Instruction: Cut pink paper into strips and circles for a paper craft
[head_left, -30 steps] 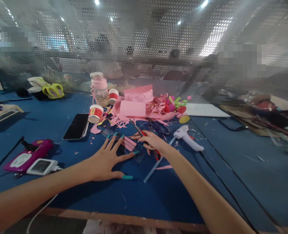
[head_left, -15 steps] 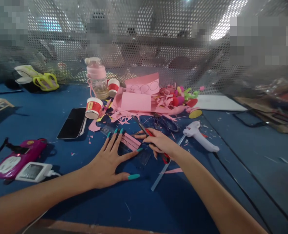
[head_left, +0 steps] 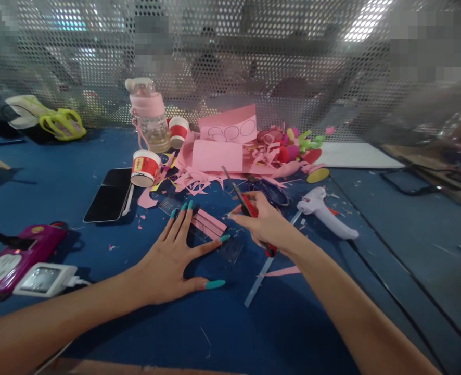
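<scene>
My left hand (head_left: 171, 260) lies flat with fingers spread, pressing on a clear ruler (head_left: 168, 204) and the edge of a small pink paper strip (head_left: 209, 223). To its right, my right hand (head_left: 267, 221) is closed around a red and black utility knife (head_left: 249, 204), its blade pointing up and away from me, raised off the pink strip. Beneath the right wrist, a translucent glue stick (head_left: 256, 289) sticks out of a white glue gun (head_left: 328, 213). A thin pink paper sliver (head_left: 283, 271) crosses the stick.
Pink paper sheets and scraps (head_left: 217, 156) pile up at the back, beside paper cups (head_left: 145, 169) and a bottle (head_left: 148, 117). A phone (head_left: 109, 195), purple toy-like device (head_left: 23, 255) and white gadget (head_left: 45, 279) lie left. Dark-handled scissors (head_left: 275, 192) rest behind my right hand.
My right hand has lifted the utility knife slightly away from the pink strip, and the blade points more upward. My left hand stays pressed in place. The camera view has shifted a little.
</scene>
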Tool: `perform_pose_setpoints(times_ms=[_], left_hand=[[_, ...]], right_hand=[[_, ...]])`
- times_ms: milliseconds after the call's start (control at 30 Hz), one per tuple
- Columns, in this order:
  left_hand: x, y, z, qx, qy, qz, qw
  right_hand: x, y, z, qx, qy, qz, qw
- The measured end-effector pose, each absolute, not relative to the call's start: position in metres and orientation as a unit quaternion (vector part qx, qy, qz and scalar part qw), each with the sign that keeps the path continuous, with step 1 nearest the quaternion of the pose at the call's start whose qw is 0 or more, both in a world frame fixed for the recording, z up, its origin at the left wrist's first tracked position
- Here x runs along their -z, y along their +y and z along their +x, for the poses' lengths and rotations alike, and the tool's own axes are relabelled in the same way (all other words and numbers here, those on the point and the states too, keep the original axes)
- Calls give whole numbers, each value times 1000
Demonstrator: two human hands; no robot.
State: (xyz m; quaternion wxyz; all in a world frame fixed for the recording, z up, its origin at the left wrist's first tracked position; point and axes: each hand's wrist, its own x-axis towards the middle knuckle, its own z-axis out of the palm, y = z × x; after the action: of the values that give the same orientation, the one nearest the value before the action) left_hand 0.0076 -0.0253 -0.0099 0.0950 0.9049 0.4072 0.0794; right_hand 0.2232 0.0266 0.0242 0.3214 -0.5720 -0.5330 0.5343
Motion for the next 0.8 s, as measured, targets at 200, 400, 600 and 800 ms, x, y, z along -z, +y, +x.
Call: perform_pose_setpoints(times_ms=[200,400,600,800], left_hand=[[8,-25,8,-79,412,903,97],[7,-26,9,-86,421,898,97],[7,-27,10,-91,422,897,96],[8,-26,9,-110,420,896,93]], right_hand=[[-40,27,230,-473,-561,-573,365],[-39,32,232,-466,-592,-553,356],[-40,26,234,-411,-678,-565,228],[-51,10,227,-330,-761,-548,108]])
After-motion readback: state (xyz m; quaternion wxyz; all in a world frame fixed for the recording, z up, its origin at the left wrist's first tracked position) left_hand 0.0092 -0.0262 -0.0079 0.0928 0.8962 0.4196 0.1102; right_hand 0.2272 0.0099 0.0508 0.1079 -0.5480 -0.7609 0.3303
